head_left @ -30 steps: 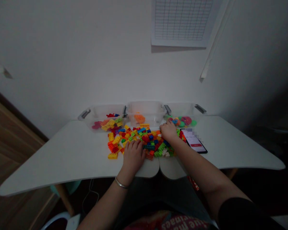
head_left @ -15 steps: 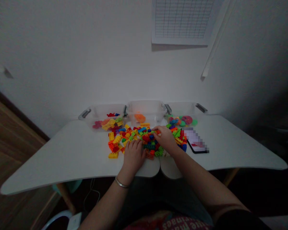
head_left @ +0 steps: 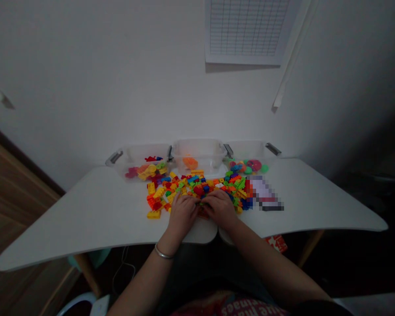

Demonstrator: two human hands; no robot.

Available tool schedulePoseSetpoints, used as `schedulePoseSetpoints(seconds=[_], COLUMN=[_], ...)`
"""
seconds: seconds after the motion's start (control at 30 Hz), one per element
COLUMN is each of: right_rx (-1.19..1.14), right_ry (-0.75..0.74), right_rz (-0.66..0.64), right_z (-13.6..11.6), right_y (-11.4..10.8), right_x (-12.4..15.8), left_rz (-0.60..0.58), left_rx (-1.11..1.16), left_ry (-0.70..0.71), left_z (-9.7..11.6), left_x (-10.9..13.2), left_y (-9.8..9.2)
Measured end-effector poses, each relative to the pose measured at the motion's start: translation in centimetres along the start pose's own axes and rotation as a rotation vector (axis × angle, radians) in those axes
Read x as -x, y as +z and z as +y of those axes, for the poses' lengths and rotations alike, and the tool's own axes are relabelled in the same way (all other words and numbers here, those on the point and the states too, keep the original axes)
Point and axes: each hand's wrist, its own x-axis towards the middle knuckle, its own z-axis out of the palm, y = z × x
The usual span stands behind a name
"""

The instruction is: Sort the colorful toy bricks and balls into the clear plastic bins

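Note:
A heap of small plastic building bricks [head_left: 197, 186] in red, yellow, green, blue and orange covers the middle of the white table [head_left: 95, 215]. My left hand [head_left: 182, 213] and my right hand [head_left: 221, 208] sit side by side at the near edge of the heap. Their fingertips meet over a small green and dark piece between them. The fingers of both hands are curled in; what each one grips is too small to make out. A bracelet circles my left wrist.
Three clear plastic bins stand in a row at the back of the table: left bin [head_left: 141, 160] with mixed pieces, middle bin [head_left: 199, 154] with orange pieces, right bin [head_left: 250, 158] with round coloured pieces. A phone [head_left: 266, 197] lies right of the heap.
My right hand has drawn back from the far right of the heap, near the phone, to the near edge beside my left hand. My left hand has barely moved.

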Motion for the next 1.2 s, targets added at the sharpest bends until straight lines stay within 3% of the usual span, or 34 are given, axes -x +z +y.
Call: schedulePoseSetpoints(seconds=[0.3,0.47,0.63,0.77,0.83,0.93,1.03,1.2], right_rx=[0.111,0.25,0.251,0.222,0.208,0.202,0.211,0.19], right_ry=[0.083,0.149,0.178,0.181,0.186,0.177,0.131,0.102], right_rz=[-0.087,-0.122,-0.111,-0.081,-0.08,-0.09,-0.126,-0.17], right_z=[-0.4,0.1,0.1,0.0,0.1,0.2,0.2,0.0], right_y=[-0.2,-0.2,-0.2,-0.3,-0.3,-0.2,-0.2,0.0], right_x=[0.3,0.1,0.0,0.1,0.1,0.2,0.2,0.2], left_rz=[0.064,0.123,0.259,0.567,0.643,0.566,0.419,0.217], left_rx=[0.118,0.23,0.376,0.356,0.243,0.011,-0.228,-0.343], left_ry=[-0.097,-0.235,-0.44,-0.596,-0.659,-0.703,-0.654,-0.593], left_z=[0.2,-1.0,-4.7,-8.8,-10.4,-11.6,-11.9,-11.9], left_x=[-0.2,-2.2,-5.5,-7.7,-8.5,-9.4,-10.0,-10.1], left_y=[-0.3,-1.8,-4.7,-6.8,-7.8,-8.7,-9.0,-7.9])
